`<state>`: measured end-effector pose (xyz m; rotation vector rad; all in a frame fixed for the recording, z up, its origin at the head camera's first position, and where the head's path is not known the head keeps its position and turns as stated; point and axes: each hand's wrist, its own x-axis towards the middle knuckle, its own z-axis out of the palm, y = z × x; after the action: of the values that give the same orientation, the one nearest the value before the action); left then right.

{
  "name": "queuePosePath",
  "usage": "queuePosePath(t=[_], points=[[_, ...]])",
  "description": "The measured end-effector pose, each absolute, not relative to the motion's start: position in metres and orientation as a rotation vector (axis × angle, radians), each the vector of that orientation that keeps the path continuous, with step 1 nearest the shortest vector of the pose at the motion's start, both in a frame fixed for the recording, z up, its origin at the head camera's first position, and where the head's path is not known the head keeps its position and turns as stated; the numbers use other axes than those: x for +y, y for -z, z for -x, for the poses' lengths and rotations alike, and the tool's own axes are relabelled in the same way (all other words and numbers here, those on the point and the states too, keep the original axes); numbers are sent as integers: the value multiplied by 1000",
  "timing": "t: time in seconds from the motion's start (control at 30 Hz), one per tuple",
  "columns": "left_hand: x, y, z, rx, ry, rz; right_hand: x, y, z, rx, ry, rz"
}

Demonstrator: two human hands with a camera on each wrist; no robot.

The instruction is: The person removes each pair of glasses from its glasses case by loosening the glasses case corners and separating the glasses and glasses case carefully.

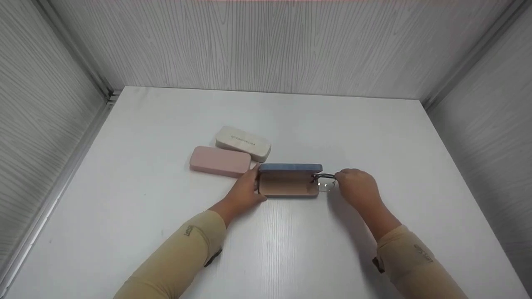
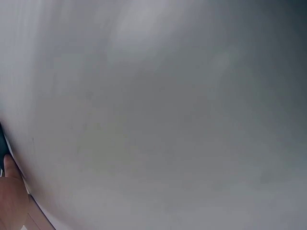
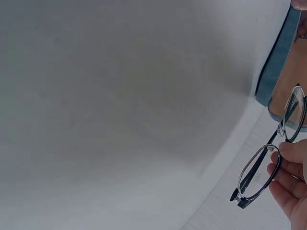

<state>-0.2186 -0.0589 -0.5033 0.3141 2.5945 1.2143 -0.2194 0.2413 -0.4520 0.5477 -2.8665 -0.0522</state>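
A blue glasses case (image 1: 291, 167) with a tan inside stands with its lid raised. My left hand (image 1: 243, 191) grips its left end, thumb at the front and fingers towards the back. Only part of that hand (image 2: 13, 199) appears in the left wrist view's lower corner. My right hand (image 1: 357, 185) pinches a pair of eyeglasses (image 1: 326, 175) at the case's right end. Dark trim and clear lenses show on the eyeglasses (image 3: 249, 177) in the right wrist view, where one lens overlaps the case's tan inside. Their folded arms lie behind the lenses.
A pink glasses case (image 1: 220, 160), closed, lies just left of the blue one. Behind it sits a closed white case (image 1: 244, 142) with lettering on its lid. The white tabletop (image 1: 270, 249) is bounded by grey wood-grain panels (image 1: 266, 45) at the back and sides.
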Motion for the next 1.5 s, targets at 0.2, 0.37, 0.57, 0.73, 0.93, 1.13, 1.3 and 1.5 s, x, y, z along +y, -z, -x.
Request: queuePosePath(t=[0.2,0.37,0.57,0.73,0.93,1.13,1.3,1.5], points=[[-59,504,220,2615,-1198,-329,255,456,227,-2915,39,-488],[-59,506,220,2625,-1189,-326,263,463,234,-2956,80,-447],[-59,504,219,2622,-1194,-316,268,467,240,-3033,78,-410],[-59,503,219,2614,-1204,-306,270,470,241,-3080,92,-395],[-58,502,218,2605,-1202,-306,271,471,241,-3111,62,-364],[-58,502,219,2613,-1189,-308,275,469,241,-3095,22,-394],[-59,502,219,2621,-1184,-305,278,462,241,-3109,-30,-398],[-59,503,219,2593,-1206,-297,277,455,241,-3139,-187,-361]])
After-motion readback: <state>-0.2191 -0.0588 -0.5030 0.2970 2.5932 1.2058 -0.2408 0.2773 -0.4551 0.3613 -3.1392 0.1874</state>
